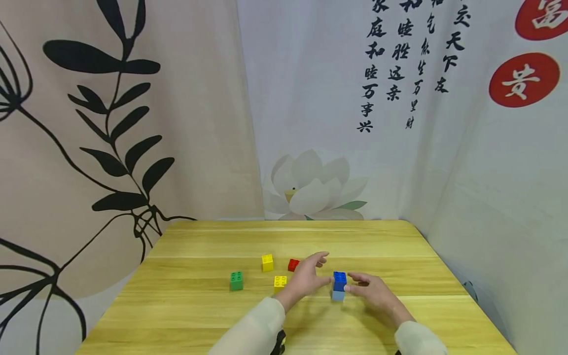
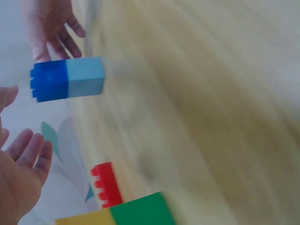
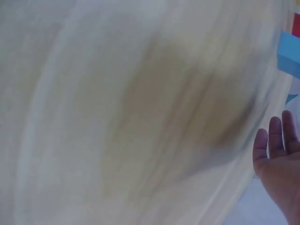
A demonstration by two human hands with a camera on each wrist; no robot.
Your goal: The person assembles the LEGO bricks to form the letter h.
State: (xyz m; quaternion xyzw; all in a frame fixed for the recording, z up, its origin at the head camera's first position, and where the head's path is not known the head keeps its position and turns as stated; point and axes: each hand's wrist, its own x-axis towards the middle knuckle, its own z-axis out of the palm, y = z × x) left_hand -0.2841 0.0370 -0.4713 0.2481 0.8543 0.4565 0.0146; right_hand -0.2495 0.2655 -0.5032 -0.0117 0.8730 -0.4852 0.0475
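A dark blue brick (image 1: pixel 339 279) sits on top of a light blue brick (image 1: pixel 338 295), making a small upright stack on the wooden table. To its left is my left hand (image 1: pixel 306 276), fingers apart and holding nothing; the left wrist view shows a gap between this hand and the stack. My right hand (image 1: pixel 370 291) is at the stack's right side, its thumb tip close to the dark blue brick; whether they touch I cannot tell. Loosely extended fingers (image 3: pixel 275 136) of that hand show in the right wrist view. A red brick (image 1: pixel 293 265) lies just behind the left hand, partly hidden by it.
Left of the hands stand a yellow brick (image 1: pixel 267 263), a green brick (image 1: pixel 236 281) and another yellow brick (image 1: pixel 280 282), which the left forearm partly covers. The wooden table (image 1: pixel 199 315) ends at a printed curtain (image 1: pixel 213 123) behind and to the right.
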